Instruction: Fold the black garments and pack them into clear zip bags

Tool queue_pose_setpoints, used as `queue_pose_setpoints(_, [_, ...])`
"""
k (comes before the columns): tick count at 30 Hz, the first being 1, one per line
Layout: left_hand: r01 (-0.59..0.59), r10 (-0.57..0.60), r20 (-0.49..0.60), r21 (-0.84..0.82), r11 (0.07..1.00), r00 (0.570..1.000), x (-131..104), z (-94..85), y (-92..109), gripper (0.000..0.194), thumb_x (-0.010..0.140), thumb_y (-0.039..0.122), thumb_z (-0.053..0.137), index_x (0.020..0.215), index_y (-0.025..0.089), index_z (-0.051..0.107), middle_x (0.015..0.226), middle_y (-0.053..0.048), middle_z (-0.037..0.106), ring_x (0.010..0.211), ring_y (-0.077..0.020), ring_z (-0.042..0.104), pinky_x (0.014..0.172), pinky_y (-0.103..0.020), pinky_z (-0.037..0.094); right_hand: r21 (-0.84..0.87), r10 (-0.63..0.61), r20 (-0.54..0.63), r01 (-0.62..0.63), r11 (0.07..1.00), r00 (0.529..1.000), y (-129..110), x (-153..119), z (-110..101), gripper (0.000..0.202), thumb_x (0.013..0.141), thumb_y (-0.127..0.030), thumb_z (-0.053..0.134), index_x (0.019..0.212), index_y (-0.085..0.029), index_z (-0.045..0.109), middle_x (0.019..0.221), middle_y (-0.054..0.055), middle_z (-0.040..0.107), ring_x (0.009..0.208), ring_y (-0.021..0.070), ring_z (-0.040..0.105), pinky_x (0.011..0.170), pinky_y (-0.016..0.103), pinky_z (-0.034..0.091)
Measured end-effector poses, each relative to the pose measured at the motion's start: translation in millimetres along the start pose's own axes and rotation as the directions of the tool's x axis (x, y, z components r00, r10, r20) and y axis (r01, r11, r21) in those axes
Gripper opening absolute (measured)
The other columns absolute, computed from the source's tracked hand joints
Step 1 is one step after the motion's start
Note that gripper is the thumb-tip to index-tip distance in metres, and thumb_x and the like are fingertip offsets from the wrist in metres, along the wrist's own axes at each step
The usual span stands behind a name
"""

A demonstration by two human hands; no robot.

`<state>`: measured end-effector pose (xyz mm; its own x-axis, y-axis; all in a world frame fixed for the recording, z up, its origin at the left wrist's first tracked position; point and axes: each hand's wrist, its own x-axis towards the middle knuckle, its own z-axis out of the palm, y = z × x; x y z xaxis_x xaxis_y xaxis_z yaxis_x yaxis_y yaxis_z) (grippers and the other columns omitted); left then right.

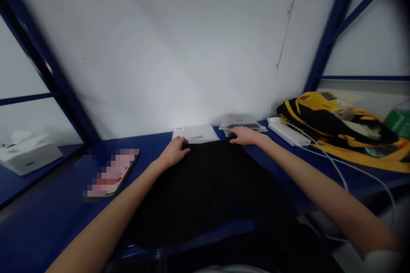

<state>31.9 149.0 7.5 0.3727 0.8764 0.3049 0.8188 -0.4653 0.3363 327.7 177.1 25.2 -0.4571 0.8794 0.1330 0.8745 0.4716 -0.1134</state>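
Note:
A black cloth (211,187) lies spread on the blue table (41,217), its far edge near the back wall and its lower part reaching the table's front edge. My left hand (175,150) pinches the far left corner of the cloth between thumb and fingers. At the far right corner, my right hand (242,135) grips the cloth the same way. Just behind the cloth sit a flat white packet (195,133) and a stack of clear plastic packets (240,120), the latter beside my right hand.
A phone (112,172) lies to the left, with a tissue box (30,153) farther left. On the right are a white power strip (288,133) with trailing cables and a yellow and black bag (339,123). Blue frame posts stand at both sides before a white wall.

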Motion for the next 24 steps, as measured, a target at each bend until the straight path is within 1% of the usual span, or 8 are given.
queue_pose_setpoints(2, [0.022,-0.023,-0.035,-0.019,1.000,0.999,1,2.0,0,0.017,0.070,0.026,0.053,0.084,0.016,0.055,0.090,-0.008,0.057,0.081,-0.0201,0.055,0.075,-0.034,0.043,0.037,0.059,0.058,-0.061,0.997,0.997,1,-1,1,0.023,0.072,-0.030,0.058,0.091,-0.020,0.062,0.079,0.004,0.064,0.061,0.0160,0.059,0.063,0.028,0.043])
queue_pose_setpoints(4, [0.042,-0.045,-0.066,-0.044,0.998,0.997,1,1.1,2,0.013,0.068,0.023,0.054,0.080,0.017,0.054,0.084,-0.005,0.058,0.074,-0.0180,0.055,0.070,-0.032,0.043,0.093,0.086,0.074,-0.092,0.991,0.994,2,-1,0,0.017,0.072,-0.029,0.058,0.086,-0.020,0.061,0.069,0.000,0.063,0.050,0.0125,0.057,0.058,0.026,0.042])
queue_pose_setpoints(8, [0.119,-0.136,-0.100,-0.156,0.980,0.986,-1,-7.8,14,0.009,0.068,0.023,0.055,0.074,0.019,0.051,0.062,0.002,0.054,0.060,-0.0147,0.054,0.059,-0.028,0.041,0.202,0.110,0.061,-0.120,0.972,0.992,5,-1,-6,0.008,0.070,-0.023,0.059,0.077,-0.019,0.057,0.067,-0.002,0.062,0.045,0.0102,0.056,0.053,0.024,0.041])
queue_pose_setpoints(10, [0.186,-0.211,-0.054,-0.298,0.936,0.976,-2,-13.8,20,0.010,0.068,0.023,0.056,0.074,0.019,0.049,0.051,0.005,0.050,0.050,-0.0128,0.053,0.053,-0.026,0.040,0.284,0.146,0.083,-0.164,0.945,0.986,8,-1,-11,0.010,0.070,-0.022,0.060,0.077,-0.018,0.055,0.073,-0.001,0.063,0.046,0.0098,0.058,0.051,0.023,0.041])
queue_pose_setpoints(12, [0.246,-0.255,0.051,-0.489,0.837,0.966,-4,-19.1,26,0.013,0.069,0.022,0.056,0.076,0.019,0.046,0.049,0.006,0.051,0.048,-0.0119,0.055,0.050,-0.024,0.041,0.382,0.185,0.121,-0.217,0.898,0.975,10,-3,-16,0.011,0.070,-0.021,0.060,0.078,-0.018,0.053,0.079,0.001,0.063,0.049,0.0102,0.059,0.048,0.021,0.041])
queue_pose_setpoints(15, [0.316,-0.266,0.180,-0.674,0.668,0.947,-6,-24.5,30,0.015,0.069,0.018,0.058,0.075,0.018,0.043,0.060,0.002,0.058,0.062,-0.0143,0.064,0.054,-0.023,0.045,0.491,0.193,0.166,-0.251,0.834,0.967,13,-5,-21,0.011,0.071,-0.021,0.060,0.076,-0.018,0.052,0.079,0.001,0.063,0.053,0.0105,0.061,0.045,0.019,0.041])
queue_pose_setpoints(19, [0.407,-0.296,0.282,-0.698,0.589,0.913,-9,-28.1,32,0.019,0.066,0.017,0.063,0.072,0.018,0.045,0.066,0.001,0.060,0.078,-0.0173,0.065,0.063,-0.024,0.047,0.522,0.223,0.145,-0.266,0.811,0.964,15,-5,-22,0.010,0.069,-0.017,0.061,0.074,-0.017,0.052,0.073,0.001,0.061,0.052,0.0108,0.060,0.045,0.020,0.042])
queue_pose_setpoints(24, [0.419,-0.275,0.316,-0.679,0.603,0.908,-12,-31.2,34,0.020,0.062,0.017,0.066,0.069,0.018,0.048,0.075,0.001,0.062,0.082,-0.0161,0.064,0.073,-0.027,0.047,0.520,0.210,0.104,-0.233,0.822,0.972,16,-5,-23,0.011,0.068,-0.016,0.060,0.078,-0.017,0.053,0.072,0.000,0.061,0.048,0.0086,0.054,0.045,0.021,0.041])
